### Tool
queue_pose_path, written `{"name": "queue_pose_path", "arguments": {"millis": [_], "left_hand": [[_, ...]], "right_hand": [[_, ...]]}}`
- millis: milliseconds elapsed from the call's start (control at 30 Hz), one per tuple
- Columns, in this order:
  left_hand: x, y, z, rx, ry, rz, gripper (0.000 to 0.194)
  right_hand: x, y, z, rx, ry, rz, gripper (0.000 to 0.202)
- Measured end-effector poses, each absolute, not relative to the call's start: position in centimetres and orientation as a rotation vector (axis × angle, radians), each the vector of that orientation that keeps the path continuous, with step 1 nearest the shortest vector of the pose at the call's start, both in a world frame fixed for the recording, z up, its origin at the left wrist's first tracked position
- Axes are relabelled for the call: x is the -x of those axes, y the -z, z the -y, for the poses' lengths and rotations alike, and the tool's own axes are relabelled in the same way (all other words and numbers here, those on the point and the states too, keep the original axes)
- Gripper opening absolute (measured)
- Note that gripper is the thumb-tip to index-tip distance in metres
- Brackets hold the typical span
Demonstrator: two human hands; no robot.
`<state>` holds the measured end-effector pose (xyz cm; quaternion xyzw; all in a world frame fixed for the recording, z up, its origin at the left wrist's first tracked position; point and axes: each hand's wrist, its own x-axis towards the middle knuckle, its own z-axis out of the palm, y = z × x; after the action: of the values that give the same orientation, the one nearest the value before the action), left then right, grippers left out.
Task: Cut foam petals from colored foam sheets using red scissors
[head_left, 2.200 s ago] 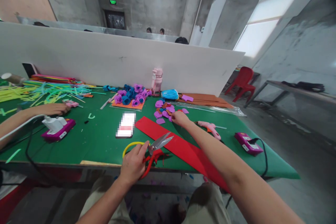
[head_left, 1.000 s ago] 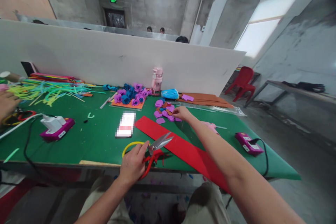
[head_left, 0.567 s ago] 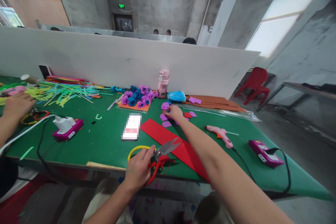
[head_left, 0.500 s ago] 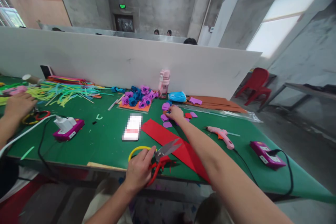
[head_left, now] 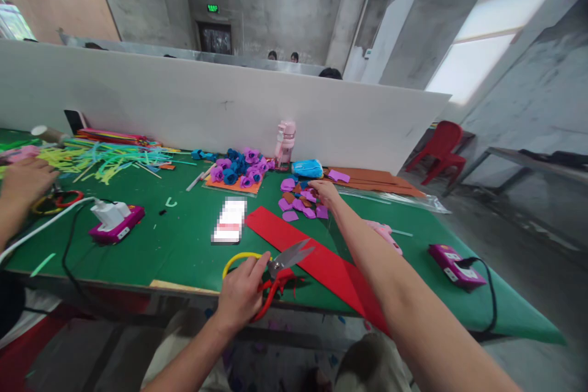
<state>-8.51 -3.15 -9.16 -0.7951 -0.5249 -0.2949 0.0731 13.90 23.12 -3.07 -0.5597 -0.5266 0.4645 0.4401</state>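
Observation:
My left hand (head_left: 241,294) is closed round the scissors (head_left: 280,260), which have one yellow and one red handle; the blades point right over a red strip (head_left: 316,257). My right hand (head_left: 325,193) reaches across the table to a scatter of purple, brown and blue pieces (head_left: 298,204). Its fingertips are at the pieces' right edge and look pressed together; what they hold, if anything, is too small to tell. Purple and blue paper-like flowers (head_left: 239,168) lie on an orange sheet to the left of the pieces.
A pink glue gun (head_left: 383,234) lies partly behind my right forearm. Purple power blocks (head_left: 457,266) sit at both sides. A pink bottle (head_left: 285,146) and blue packet (head_left: 307,168) stand near the white partition (head_left: 206,98). Another person's hand (head_left: 28,180) is at the far left.
My right hand has moved right from over the scattered pieces, uncovering more of them. Its forearm now covers part of the glue gun. My left hand still holds the scissors.

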Motion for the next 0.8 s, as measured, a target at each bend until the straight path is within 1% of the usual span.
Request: {"name": "queue_pose_path", "arguments": {"millis": [133, 233, 367, 467, 533, 600, 667, 700, 800], "left_hand": [[8.6, 9.3, 3.0, 2.397, 0.872, 1.611, 0.056], [8.5, 9.4, 2.8, 2.406, 0.913, 1.626, 0.053], [8.5, 8.8, 2.8, 2.424, 0.996, 1.68, 0.044], [8.4, 7.7, 3.5, 2.399, 1.035, 1.725, 0.041], [8.1, 6.5, 4.3, 2.327, 1.201, 1.843, 0.04], [7.4, 5.3, 5.3, 2.263, 1.527, 2.022, 0.038], [6.4, 4.1, 6.3, 2.266, 1.904, 2.19, 0.041], [5.9, 3.6, 6.7, 2.307, 2.038, 2.247, 0.044], [4.6, 2.7, 7.9, 2.453, 2.206, 2.363, 0.047]], "right_hand": [[-14.8, 1.7, -20.4, 1.333, -1.319, 1.214, 0.023], [-15.0, 0.8, -16.8, 1.232, -1.407, 1.169, 0.016], [-14.6, 0.2, -9.9, 1.112, -1.501, 1.14, 0.017], [-14.3, 0.6, -4.2, 1.073, -1.536, 1.143, 0.021], [-14.1, 1.2, -0.8, 1.061, -1.543, 1.142, 0.022], [-14.0, 2.0, 2.1, 1.034, -1.548, 1.174, 0.024], [-13.7, 2.8, 4.3, 1.022, -1.552, 1.235, 0.024], [-13.6, 3.1, 5.1, 1.025, -1.551, 1.25, 0.024], [-13.0, 3.6, 6.8, 1.048, -1.546, 1.266, 0.025]]}}
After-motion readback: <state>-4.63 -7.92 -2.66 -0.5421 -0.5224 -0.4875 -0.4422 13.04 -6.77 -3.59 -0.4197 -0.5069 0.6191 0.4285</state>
